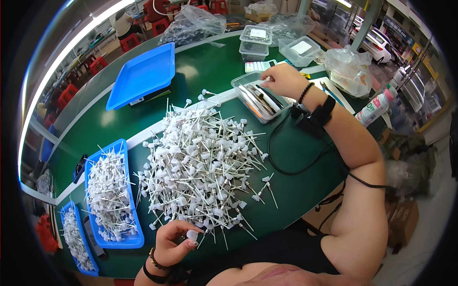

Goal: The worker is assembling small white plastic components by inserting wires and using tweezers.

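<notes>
Near the table's front edge, my left hand (172, 242) pinches a small white plastic-headed piece (192, 234) between thumb and fingers. It is just beside a big heap of similar white-headed pieces (198, 162) with thin metal stems. My right hand (287, 82) reaches out to the far right, above a clear plastic box (234, 83) of pens and slim tools (260, 101). Its fingers are drawn together over the far rim of the box; what they hold, if anything, I cannot make out.
Two blue trays (138, 233) (95, 273) of the same pieces stand left. Another blue tray (145, 74) lies behind the heap. Lidded clear tubs (256, 34), a calculator (257, 66), a plastic bag (348, 71) and a bottle (374, 109) are farther off. A black cable (286, 172) runs under my right arm.
</notes>
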`<state>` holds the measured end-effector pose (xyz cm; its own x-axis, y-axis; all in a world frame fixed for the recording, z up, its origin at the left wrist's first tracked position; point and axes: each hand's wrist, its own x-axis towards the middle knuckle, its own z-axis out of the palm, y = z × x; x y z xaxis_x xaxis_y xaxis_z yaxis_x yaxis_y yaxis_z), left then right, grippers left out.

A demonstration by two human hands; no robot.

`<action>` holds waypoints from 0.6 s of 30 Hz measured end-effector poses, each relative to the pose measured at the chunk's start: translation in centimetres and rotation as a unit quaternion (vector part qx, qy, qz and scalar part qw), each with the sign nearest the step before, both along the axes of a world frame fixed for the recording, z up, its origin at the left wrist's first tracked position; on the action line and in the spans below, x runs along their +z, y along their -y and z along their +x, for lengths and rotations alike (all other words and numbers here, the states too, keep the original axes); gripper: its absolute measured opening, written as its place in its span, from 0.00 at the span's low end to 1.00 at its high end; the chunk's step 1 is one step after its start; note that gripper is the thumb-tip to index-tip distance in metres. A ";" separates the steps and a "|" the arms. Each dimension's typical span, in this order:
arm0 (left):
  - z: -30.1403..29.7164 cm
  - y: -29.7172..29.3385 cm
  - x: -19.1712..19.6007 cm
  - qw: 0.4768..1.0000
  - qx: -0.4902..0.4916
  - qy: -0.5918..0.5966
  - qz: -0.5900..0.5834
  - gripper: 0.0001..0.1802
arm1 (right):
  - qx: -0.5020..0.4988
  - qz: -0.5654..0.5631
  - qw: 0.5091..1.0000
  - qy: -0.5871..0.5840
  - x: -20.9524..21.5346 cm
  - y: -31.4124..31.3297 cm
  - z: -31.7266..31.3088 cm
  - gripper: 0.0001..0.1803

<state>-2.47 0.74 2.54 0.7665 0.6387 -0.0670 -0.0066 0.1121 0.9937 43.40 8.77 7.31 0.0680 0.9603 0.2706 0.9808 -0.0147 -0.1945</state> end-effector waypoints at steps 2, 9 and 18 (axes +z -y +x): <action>0.0 0.0 -0.1 1.000 -0.001 0.001 0.000 0.15 | -0.025 -0.013 0.998 0.061 -0.1 0.2 0.4 0.08; 0.0 -0.4 -0.2 1.000 -0.010 0.007 -0.003 0.13 | -0.100 -0.179 0.944 0.259 -0.7 0.4 -1.1 0.10; 0.0 -0.3 -0.4 1.000 -0.018 0.007 0.007 0.13 | -0.122 -0.243 0.926 0.263 -0.2 -1.0 -2.0 0.14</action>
<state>-2.52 0.99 2.18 0.7900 0.6113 -0.0465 -0.0175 0.0982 0.9950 41.36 9.76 7.08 0.2800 0.9507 -0.1330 0.8939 -0.2077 0.3973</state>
